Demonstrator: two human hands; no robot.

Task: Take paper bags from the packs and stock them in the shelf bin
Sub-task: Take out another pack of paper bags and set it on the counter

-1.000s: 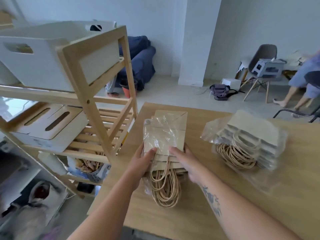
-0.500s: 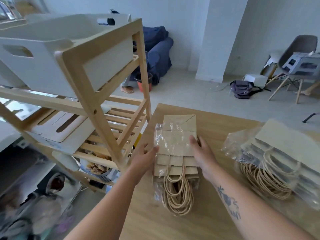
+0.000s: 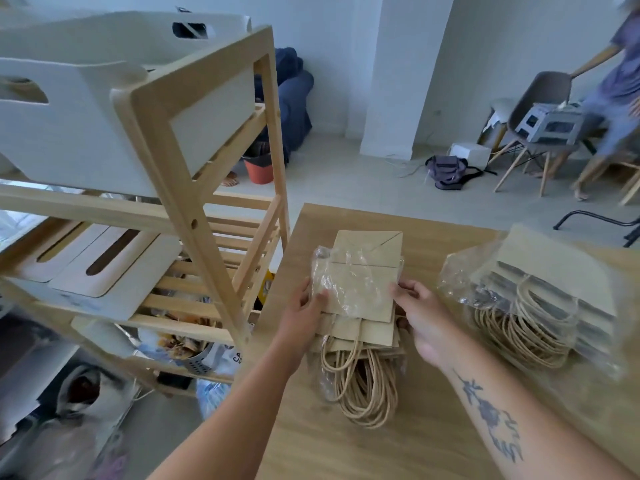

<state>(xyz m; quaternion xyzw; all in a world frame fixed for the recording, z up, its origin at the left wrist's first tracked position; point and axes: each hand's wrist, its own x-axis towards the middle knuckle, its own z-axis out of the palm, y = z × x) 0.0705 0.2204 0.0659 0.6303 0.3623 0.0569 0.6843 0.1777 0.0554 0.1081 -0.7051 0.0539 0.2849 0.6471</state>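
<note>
Paper bags (image 3: 360, 292): a flat stack lies on the desk (image 3: 381, 455) right in front of the person, half out of a loose clear plastic wrap (image 3: 341, 271); judged light, bendy as single sheets but fairly stiff as a stack.
Rope handles (image 3: 363, 386): they spill toward the person in loose loops off the near end of the stack; likely to tangle or snag, so a poor place to pull.
Left hand (image 3: 304, 315): fingers narrow and pressed on the left edge of the stack, thumb on top over the wrap.
Right hand (image 3: 424, 320): fingers curled round the right edge of the stack, holding it.
Where to hold: both long edges of the paper, below the film, pinching the whole stack so it does not fan out.
Plastic wrap: thin, crinkled and probably slick; a grip on it alone could slide.
Second pack (image 3: 540, 306): to the right on the desk, near but apart, sealed in its film with its handles facing the person.
Shelf (image 3: 194, 188): a wooden rack just left of the desk.
Bin (image 3: 86, 109): white, with cut-out grips, on the top tier; its inside is not visible.
</note>
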